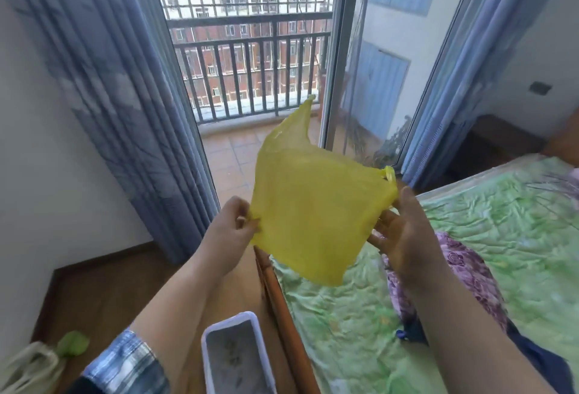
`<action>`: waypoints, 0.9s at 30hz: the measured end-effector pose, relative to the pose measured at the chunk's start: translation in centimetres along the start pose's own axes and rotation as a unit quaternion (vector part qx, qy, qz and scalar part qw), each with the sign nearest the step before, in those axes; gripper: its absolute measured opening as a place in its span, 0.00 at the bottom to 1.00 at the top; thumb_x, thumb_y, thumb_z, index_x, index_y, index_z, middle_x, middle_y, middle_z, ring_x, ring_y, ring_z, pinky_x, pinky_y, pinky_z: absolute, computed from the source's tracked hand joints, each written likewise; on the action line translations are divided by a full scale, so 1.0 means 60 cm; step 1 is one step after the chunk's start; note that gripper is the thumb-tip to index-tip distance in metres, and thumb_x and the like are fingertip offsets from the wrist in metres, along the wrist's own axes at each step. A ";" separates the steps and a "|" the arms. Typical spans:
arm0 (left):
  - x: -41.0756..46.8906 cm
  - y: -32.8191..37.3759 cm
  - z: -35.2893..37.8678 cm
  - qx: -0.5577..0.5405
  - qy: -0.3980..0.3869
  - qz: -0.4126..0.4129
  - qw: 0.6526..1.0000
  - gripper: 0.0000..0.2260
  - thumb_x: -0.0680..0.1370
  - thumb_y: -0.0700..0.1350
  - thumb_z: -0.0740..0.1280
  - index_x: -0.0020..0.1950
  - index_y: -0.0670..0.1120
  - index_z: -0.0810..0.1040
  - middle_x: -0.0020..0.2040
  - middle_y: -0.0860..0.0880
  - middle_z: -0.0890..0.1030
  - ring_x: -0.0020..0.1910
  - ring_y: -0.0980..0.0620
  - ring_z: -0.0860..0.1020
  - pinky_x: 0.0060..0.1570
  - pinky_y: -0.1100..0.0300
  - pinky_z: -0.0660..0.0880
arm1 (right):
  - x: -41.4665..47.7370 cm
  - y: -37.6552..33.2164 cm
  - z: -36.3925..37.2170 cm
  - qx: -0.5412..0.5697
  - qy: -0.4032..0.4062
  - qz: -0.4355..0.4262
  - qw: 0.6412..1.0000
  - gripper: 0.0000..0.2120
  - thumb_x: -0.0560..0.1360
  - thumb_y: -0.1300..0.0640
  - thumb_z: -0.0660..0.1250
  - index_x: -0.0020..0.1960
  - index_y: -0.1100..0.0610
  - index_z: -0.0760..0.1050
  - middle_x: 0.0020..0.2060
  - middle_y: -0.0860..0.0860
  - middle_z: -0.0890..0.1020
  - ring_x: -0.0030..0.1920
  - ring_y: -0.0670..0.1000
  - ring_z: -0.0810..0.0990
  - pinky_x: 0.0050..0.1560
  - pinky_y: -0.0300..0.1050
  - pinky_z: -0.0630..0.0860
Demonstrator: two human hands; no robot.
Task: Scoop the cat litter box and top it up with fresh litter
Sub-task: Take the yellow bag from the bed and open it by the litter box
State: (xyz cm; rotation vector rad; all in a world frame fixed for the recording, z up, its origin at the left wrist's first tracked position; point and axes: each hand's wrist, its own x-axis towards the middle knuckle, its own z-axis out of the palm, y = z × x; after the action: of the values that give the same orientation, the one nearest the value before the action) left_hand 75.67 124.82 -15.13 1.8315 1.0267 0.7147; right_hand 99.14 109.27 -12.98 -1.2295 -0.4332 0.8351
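Note:
A thin yellow plastic bag (pixel 310 205) is stretched out in the air in front of me. My left hand (pixel 233 226) pinches its left corner between thumb and fingers. My right hand (pixel 404 230) holds its right edge near a loop handle, fingers curled behind the plastic. Down on the wooden floor stands the litter box (pixel 206 349), a white-rimmed rectangular tray with grey litter and a few darker clumps inside, directly below my left forearm.
A bed with a green sheet (pixel 470 237) and a purple floral cloth (pixel 463 271) fills the right side; its wooden edge (pixel 282 306) runs beside the litter box. Blue curtains frame an open balcony door (pixel 250 80). A pale bag and a green item (pixel 72 343) lie bottom left.

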 end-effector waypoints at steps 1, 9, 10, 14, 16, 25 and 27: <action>-0.014 -0.010 -0.027 -0.003 0.001 0.000 1.000 0.04 0.80 0.39 0.66 0.47 0.45 0.72 0.40 0.49 0.77 0.36 0.58 0.76 0.39 0.62 0.74 | -0.003 -0.002 0.022 -0.020 -0.010 0.010 1.000 0.25 0.80 0.36 0.54 0.67 0.49 0.76 0.58 0.55 0.84 0.59 0.59 0.82 0.62 0.62 0.75; -0.166 -0.134 -0.312 0.015 0.034 -0.061 0.997 0.05 0.80 0.42 0.67 0.46 0.50 0.73 0.43 0.53 0.81 0.44 0.56 0.80 0.42 0.62 0.73 | -0.088 0.078 0.306 -0.118 -0.072 0.027 0.990 0.11 0.78 0.60 0.65 0.59 0.58 0.78 0.48 0.56 0.84 0.48 0.58 0.82 0.49 0.55 0.79; -0.185 -0.157 -0.349 0.023 0.043 -0.085 0.995 0.05 0.79 0.43 0.68 0.49 0.52 0.74 0.47 0.54 0.81 0.48 0.57 0.80 0.43 0.62 0.73 | -0.106 0.094 0.344 -0.127 -0.086 0.010 0.988 0.09 0.77 0.63 0.65 0.56 0.58 0.79 0.48 0.57 0.84 0.47 0.58 0.82 0.48 0.55 0.80; -0.250 -0.243 -0.478 0.043 0.105 -0.182 0.977 0.30 0.75 0.50 0.73 0.72 0.55 0.62 0.65 0.53 0.68 0.64 0.53 0.71 0.56 0.58 0.72 | -0.175 0.163 0.470 -0.197 -0.132 -0.074 0.969 0.10 0.68 0.61 0.67 0.47 0.51 0.81 0.43 0.52 0.86 0.46 0.55 0.83 0.51 0.61 0.80; -0.273 -0.262 -0.529 -0.023 0.148 -0.188 0.971 0.36 0.74 0.53 0.74 0.75 0.55 0.57 0.68 0.50 0.65 0.66 0.51 0.70 0.60 0.53 0.72 | -0.204 0.198 0.519 -0.229 -0.155 -0.098 0.956 0.11 0.72 0.67 0.67 0.45 0.51 0.79 0.36 0.45 0.84 0.39 0.47 0.80 0.46 0.52 0.78; -0.285 -0.265 -0.616 -0.349 0.100 -0.275 0.890 0.53 0.61 0.66 0.75 0.79 0.56 0.52 0.77 0.44 0.61 0.71 0.37 0.66 0.53 0.36 0.77 | -0.313 0.306 0.612 -0.342 -0.221 -0.111 0.907 0.17 0.75 0.73 0.64 0.36 0.52 0.75 0.26 0.40 0.79 0.29 0.39 0.73 0.31 0.29 0.69; -0.273 -0.276 -0.594 -0.326 0.087 -0.311 0.888 0.42 0.69 0.61 0.75 0.76 0.52 0.60 0.72 0.44 0.69 0.67 0.40 0.72 0.53 0.38 0.77 | -0.324 0.321 0.610 -0.360 -0.236 -0.104 0.896 0.15 0.76 0.65 0.65 0.34 0.50 0.72 0.22 0.37 0.76 0.27 0.38 0.73 0.30 0.28 0.69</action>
State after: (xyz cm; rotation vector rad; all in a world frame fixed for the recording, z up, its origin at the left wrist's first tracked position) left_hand 33.37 129.81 -15.37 0.7993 1.2137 0.7080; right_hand 54.95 120.16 -17.18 -1.6078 -1.3398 0.8076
